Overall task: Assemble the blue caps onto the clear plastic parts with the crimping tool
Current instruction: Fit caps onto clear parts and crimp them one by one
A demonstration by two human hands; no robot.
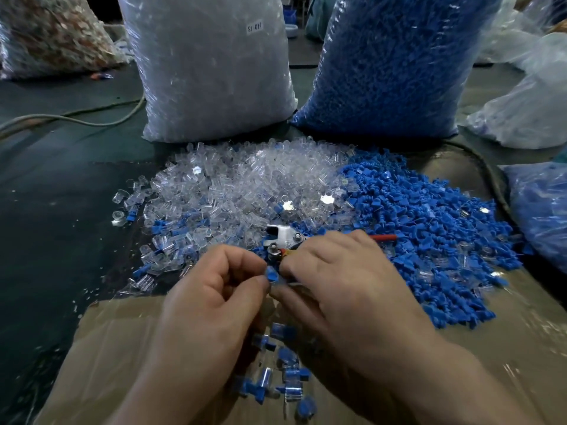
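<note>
While both hands meet over the front of the bench, the left hand (214,289) has its fingers curled, thumb and forefinger pinching one blue cap (271,275) at the tips. Right hand (343,283) is curled over the crimping tool (283,237) and grips it, fingertips touching the same cap. The tool's metal head sticks out just beyond the knuckles, toward the piles; its red handle (383,237) pokes out on the right past the hand. Cannot tell if a clear part is already in the tool, hidden by the fingers.

Heap of clear plastic parts (245,185) lies mid bench, just behind the hands, with a few blue bits mixed in at its near edge. Heap of loose blue caps (429,234) sits touching it on the right and spreads toward the near right.

Assembled pieces (285,363), clear with blue caps on, lie scattered on the cardboard sheet (122,348) below and between the wrists.

At the back a bag of clear parts (211,65) stands upright with a small white label, a bag of blue caps (389,62) just beside it on the right. Another bag of blue stuff (543,210) at the right edge, a bag with brownish contents (52,32) far left. Grey cable (76,116) runs across the dark bench (46,210) on the left
</note>
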